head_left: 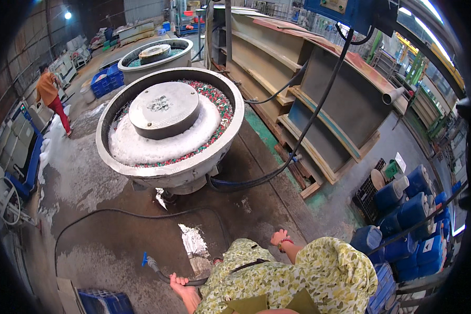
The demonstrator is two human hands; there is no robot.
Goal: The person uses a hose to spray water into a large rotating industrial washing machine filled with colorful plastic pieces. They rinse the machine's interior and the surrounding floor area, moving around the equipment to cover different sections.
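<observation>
Left hand [180, 283] grips the black hose [197, 282], right hand [279, 237] well apart

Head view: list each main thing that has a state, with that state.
Left hand: closed around black flexible hose
Right hand: loosely curled, apparently empty
Large round grey tub: uncovered, white foam inside
Round grey tub behind: uncovered
Blue plastic drums: clustered together
Grey concrete floor: partly wet

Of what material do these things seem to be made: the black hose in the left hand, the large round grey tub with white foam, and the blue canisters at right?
Slim black hose: probably rubber or soft plastic, dull; it bends smoothly. Large round grey tub: perhaps painted metal, matt; its rim looks stained. Blue canisters: likely moulded plastic, slightly glossy, rounded edges.
</observation>
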